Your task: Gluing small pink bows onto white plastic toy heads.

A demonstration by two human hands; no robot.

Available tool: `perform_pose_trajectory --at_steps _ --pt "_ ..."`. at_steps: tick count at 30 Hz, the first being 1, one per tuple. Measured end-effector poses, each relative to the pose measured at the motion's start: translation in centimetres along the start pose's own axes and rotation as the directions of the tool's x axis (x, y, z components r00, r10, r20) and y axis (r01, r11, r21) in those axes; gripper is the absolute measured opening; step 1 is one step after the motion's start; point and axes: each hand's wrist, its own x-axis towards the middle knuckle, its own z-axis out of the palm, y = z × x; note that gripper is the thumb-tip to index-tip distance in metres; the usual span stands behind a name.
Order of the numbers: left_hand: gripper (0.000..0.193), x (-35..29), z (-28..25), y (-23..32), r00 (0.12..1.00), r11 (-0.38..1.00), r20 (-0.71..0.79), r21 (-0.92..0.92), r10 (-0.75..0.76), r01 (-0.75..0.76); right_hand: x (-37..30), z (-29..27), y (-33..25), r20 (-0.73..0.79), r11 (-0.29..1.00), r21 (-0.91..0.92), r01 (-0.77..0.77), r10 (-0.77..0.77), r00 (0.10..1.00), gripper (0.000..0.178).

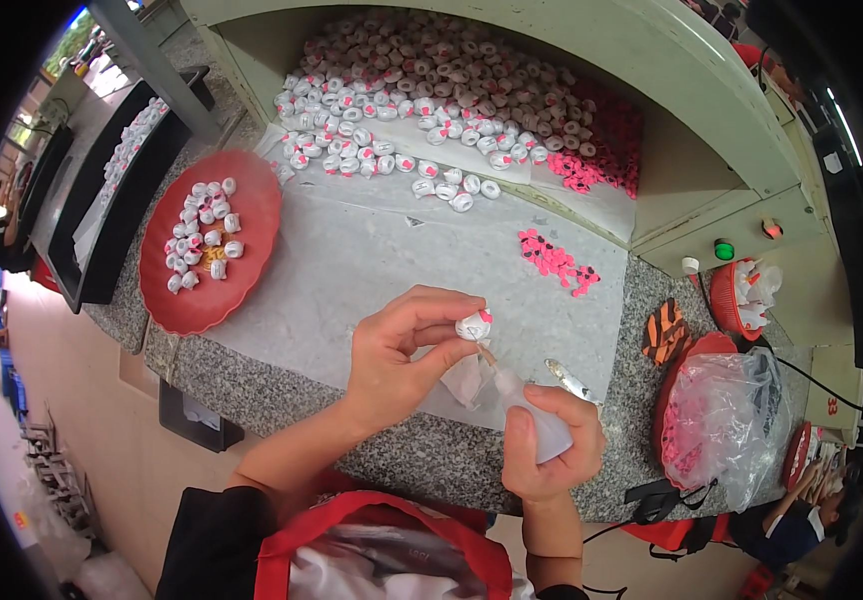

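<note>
Between the fingertips and thumb of my left hand (pixel 402 350) is a small round white piece (pixel 471 328) with a pink patch on it. My right hand (pixel 552 465) is wrapped round a translucent squeeze bottle (pixel 542 420), probably glue. Its thin nozzle points up at the lower side of the white piece; whether they touch I cannot tell. A crumpled whitish tissue (pixel 467 385) lies under my hands. Just beyond the bottle lies a slim silvery object (pixel 566 376). Farther off, to the right, small pink pieces with dark spots (pixel 557 262) form a loose cluster on the white sheet (pixel 372 235).
Many similar white pieces (pixel 337 125) fill the metal cabinet (pixel 702 130) at the back. A red scalloped plate (pixel 260 205) at left holds more of them. On the right are a red basket (pixel 724 300), an orange-and-black striped item (pixel 666 332) and a clear plastic bag (pixel 727 410).
</note>
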Motion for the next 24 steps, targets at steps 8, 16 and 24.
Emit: perform_pose_trajectory --at_steps 8,16,24 --pt "0.030 0.11 -0.17 -0.02 1.000 0.998 0.009 0.067 -0.017 0.016 0.42 -0.70 -0.06 0.056 0.999 -0.045 -0.010 0.012 0.998 0.024" --pt "0.029 0.42 -0.42 0.35 0.972 0.962 0.035 -0.139 -0.232 0.234 0.31 -0.69 0.14 0.033 1.000 -0.026 -0.013 0.014 0.999 0.024" --pt "0.033 0.60 -0.89 0.20 0.943 0.909 0.063 -0.250 -0.328 0.333 0.21 -0.77 0.31 0.009 0.999 -0.044 -0.013 0.014 1.000 0.025"
